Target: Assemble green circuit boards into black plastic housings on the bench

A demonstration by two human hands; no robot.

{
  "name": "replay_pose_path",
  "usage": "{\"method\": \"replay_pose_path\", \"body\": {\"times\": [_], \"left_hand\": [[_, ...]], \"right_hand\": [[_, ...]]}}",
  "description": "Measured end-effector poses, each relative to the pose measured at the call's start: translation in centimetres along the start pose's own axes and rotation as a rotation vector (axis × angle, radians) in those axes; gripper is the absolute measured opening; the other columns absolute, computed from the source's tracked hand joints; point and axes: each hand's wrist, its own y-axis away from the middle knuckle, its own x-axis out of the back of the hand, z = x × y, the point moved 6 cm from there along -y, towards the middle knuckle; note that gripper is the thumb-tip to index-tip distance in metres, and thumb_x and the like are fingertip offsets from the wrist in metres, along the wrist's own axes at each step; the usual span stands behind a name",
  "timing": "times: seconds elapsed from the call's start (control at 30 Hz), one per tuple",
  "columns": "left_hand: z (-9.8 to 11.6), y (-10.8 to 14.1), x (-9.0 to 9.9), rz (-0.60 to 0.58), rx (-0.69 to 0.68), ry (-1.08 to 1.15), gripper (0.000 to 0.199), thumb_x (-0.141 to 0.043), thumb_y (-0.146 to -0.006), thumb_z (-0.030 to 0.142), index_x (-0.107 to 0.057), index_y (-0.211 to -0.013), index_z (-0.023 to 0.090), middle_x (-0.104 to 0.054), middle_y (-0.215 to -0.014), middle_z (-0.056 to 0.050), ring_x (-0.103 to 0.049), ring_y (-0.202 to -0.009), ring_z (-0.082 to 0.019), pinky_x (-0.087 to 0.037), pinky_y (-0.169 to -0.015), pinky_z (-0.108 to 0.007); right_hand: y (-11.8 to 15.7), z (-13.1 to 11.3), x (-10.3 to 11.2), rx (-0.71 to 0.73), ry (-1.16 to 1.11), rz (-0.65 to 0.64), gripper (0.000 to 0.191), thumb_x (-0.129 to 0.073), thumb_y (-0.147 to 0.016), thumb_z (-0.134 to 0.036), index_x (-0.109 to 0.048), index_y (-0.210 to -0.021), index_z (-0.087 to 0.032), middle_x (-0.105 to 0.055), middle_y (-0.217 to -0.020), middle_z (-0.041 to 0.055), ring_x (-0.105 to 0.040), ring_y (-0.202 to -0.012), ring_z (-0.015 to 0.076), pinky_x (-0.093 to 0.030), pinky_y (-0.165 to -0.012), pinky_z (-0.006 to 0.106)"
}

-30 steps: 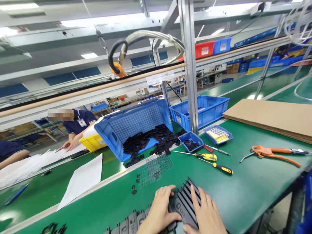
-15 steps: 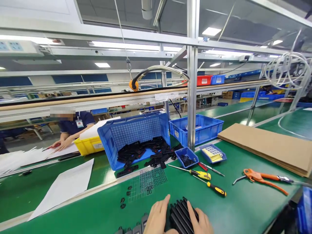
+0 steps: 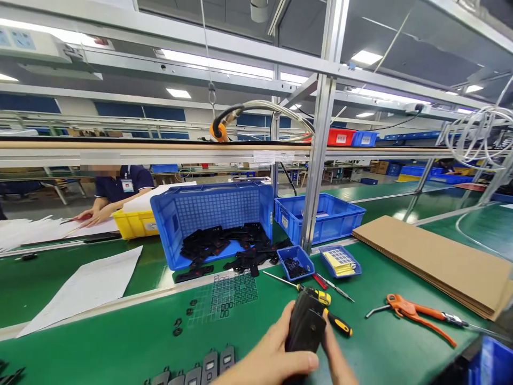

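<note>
I'm looking down on the long green counter [image 3: 387, 363] now, and at its far right corner lies a flat stack of brown cardboard [image 3: 428, 262]. Along the far edge, here's the big blue plastic crate [image 3: 210, 208] tipped on its side, flat black plastic pieces [image 3: 224, 240] spilling from its mouth, and just right of it an upright blue crate [image 3: 340, 224].

Nearest me, in front of the tools, both hands are busy! The left hand [image 3: 280, 347] is wrapped around a bundle of long black plastic parts [image 3: 308, 323], thumb across the near face; the right hand [image 3: 337, 355] grips its right flank, palm mostly hidden. Whether the bundle's lower end meets the counter, I can't tell.

Left of the hands, grey plastic housings [image 3: 210, 366] line up by the near edge. Over near the right edge sits an orange air gun [image 3: 414, 310]. Two yellow-and-black screwdrivers [image 3: 340, 323] lie behind the bundle, partly covered by it. Beyond them, a small blue tray [image 3: 308, 268] holds tiny black bits. Smallest, left: little black rings [image 3: 177, 323].
</note>
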Motion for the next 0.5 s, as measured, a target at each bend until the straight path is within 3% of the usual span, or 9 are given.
{"method": "replay_pose_path", "body": {"times": [0.1,0.2,0.27,0.33,0.43,0.5], "left_hand": [[-0.2,-1.7,0.6,-0.1,-0.016,-0.418,0.109,-0.078,-0.054,0.054,-0.028,-0.146,0.024,-0.046,-0.132,-0.014,-0.042,-0.12,-0.037,-0.03,-0.105,-0.055],[-3.2,-2.8,-0.7,-0.247,0.003,-0.684,0.118,-0.082,-0.04,0.056,-0.037,-0.143,0.019,-0.047,-0.127,-0.02,-0.044,-0.115,-0.044,-0.03,-0.102,-0.061],[-5.4,-2.9,-2.0,-0.317,-0.02,-0.674,0.124,-0.082,-0.04,0.059,-0.031,-0.146,0.019,-0.044,-0.133,-0.022,-0.042,-0.119,-0.045,-0.027,-0.104,-0.062],[-7.0,-2.4,-2.9,-0.3,-0.065,-0.564,0.129,-0.079,-0.048,0.063,-0.014,-0.15,0.019,-0.031,-0.147,-0.022,-0.031,-0.132,-0.044,-0.019,-0.11,-0.061],[-8.4,-1.4,-3.2,-0.156,-0.094,-0.321,0.121,-0.06,-0.068,0.074,0.01,-0.15,0.019,0.003,-0.158,-0.015,-0.006,-0.144,-0.037,-0.009,-0.116,-0.054],[-8.8,-1.1,-3.1,-0.03,-0.095,-0.186,0.106,-0.04,-0.08,0.075,0.016,-0.148,0.017,0.01,-0.158,-0.013,-0.003,-0.144,-0.033,-0.013,-0.116,-0.05]], "right_hand": [[0.1,3.4,2.2,0.0,-0.209,0.009,0.098,-0.042,-0.087,-0.048,0.026,-0.144,-0.006,-0.031,-0.15,0.0207,-0.031,-0.138,0.0304,-0.038,-0.105,0.045],[0.8,4.8,1.1,-0.023,-0.127,-0.185,0.11,-0.06,-0.077,-0.055,0.009,-0.15,-0.011,-0.027,-0.151,0.0214,-0.026,-0.139,0.0336,-0.033,-0.108,0.046],[1.4,4.3,-0.6,0.014,-0.009,-0.353,0.103,-0.064,-0.075,-0.044,-0.002,-0.151,-0.013,-0.028,-0.151,0.0208,-0.026,-0.139,0.0333,-0.032,-0.109,0.047],[1.7,3.4,-1.8,0.061,0.078,-0.422,0.099,-0.063,-0.072,-0.036,-0.007,-0.151,-0.013,-0.035,-0.147,0.0208,-0.029,-0.137,0.0344,-0.029,-0.11,0.052],[1.0,2.2,-2.9,0.096,0.133,-0.395,0.104,-0.064,-0.065,-0.035,-0.01,-0.151,-0.012,-0.043,-0.14,0.0204,-0.034,-0.131,0.0383,-0.023,-0.109,0.06],[0.2,1.3,-3.7,0.077,0.145,-0.389,0.105,-0.064,-0.061,-0.035,-0.014,-0.15,-0.011,-0.045,-0.136,0.0209,-0.037,-0.126,0.0398,-0.021,-0.108,0.062]]}}
